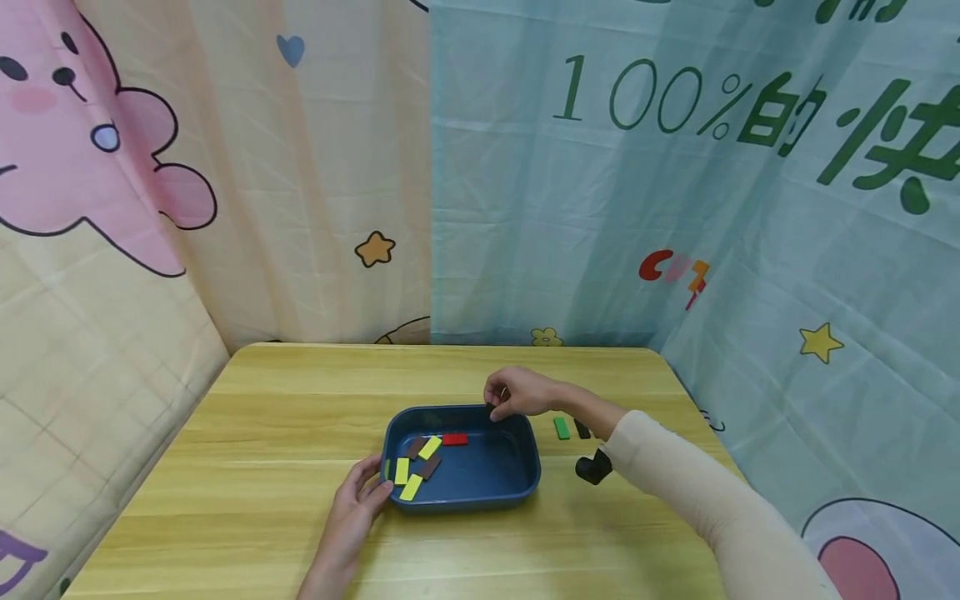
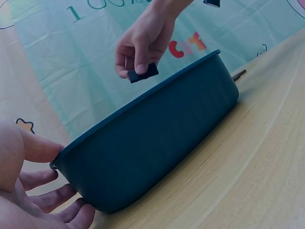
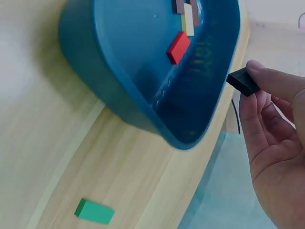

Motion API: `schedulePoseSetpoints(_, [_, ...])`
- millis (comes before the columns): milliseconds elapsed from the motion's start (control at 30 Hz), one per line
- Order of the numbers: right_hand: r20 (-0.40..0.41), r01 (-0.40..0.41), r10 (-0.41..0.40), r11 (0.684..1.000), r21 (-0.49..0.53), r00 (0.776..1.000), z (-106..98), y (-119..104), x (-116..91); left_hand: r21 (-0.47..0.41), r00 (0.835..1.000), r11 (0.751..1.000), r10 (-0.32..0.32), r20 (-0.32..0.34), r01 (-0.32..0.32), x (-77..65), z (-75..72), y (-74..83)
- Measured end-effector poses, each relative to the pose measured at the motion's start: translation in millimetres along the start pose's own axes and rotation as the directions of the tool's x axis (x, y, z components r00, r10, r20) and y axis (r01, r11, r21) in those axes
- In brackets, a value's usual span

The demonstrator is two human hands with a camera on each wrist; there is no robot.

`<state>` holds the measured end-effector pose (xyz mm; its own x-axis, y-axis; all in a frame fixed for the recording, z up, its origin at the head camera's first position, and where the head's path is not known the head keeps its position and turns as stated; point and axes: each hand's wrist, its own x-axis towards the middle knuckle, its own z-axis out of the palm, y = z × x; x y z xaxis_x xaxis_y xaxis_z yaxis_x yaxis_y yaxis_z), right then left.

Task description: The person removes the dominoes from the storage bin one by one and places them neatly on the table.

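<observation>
A dark blue rectangular tub [image 1: 480, 504] stands on the table. My left hand [image 1: 356, 504] holds its left end, thumb at the rim and the other fingers against the outer wall [image 2: 143, 143]. Between thumb and fingers, my right hand [image 1: 519, 392] pinches a small black block [image 3: 243, 82], held up by the tub's far rim. Inside the tub, toward the left, lie several yellow blocks [image 1: 402, 471], brown blocks [image 1: 431, 466] and a red block [image 1: 454, 439]. To the tub's right, a green block [image 1: 561, 428] lies on the table near another black block [image 1: 582, 428].
The wooden table [image 1: 300, 392] reaches back to printed curtains [image 1: 525, 250] behind it and at both sides. A black wrist device [image 1: 594, 467] hangs below the right sleeve [image 1: 697, 500], low over the table.
</observation>
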<state>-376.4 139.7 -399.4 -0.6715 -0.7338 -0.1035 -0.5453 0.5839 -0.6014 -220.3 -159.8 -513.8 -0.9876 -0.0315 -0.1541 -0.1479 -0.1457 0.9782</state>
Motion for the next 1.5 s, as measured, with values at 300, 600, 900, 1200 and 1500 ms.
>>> schedulePoseSetpoints(300, [-0.056, -0.032, 0.036, 0.997, 0.067, 0.998, -11, 10, -25, 0.003, 1.0, 1.0, 0.021, -0.005, -0.021, -2.7, 1.6, 0.7])
schedulePoseSetpoints(600, [-0.136, -0.039, 0.06, 0.987, 0.156, 0.989, -11, 23, -52, 0.005, 1.0, 1.0, 0.023, 0.0, -0.023, -2.0, 1.4, 1.4])
schedulePoseSetpoints(900, [-0.219, -0.087, 0.145, 0.964, 0.253, 0.965, 2, 49, -82, 0.008, 1.0, 1.0, 0.021, -0.001, -0.021, -0.9, 0.4, 1.5])
schedulePoseSetpoints(1200, [-0.272, -0.13, 0.281, 0.875, 0.466, 0.92, 31, 79, -108, 0.004, 1.0, 1.0, 0.009, -0.001, -0.009, -2.3, 2.1, 2.6])
schedulePoseSetpoints(1500, [-0.297, -0.225, 0.43, 0.815, 0.534, 0.853, 70, 105, -122, 0.012, 1.0, 1.0, 0.016, 0.001, -0.016, -1.5, 1.1, 0.7])
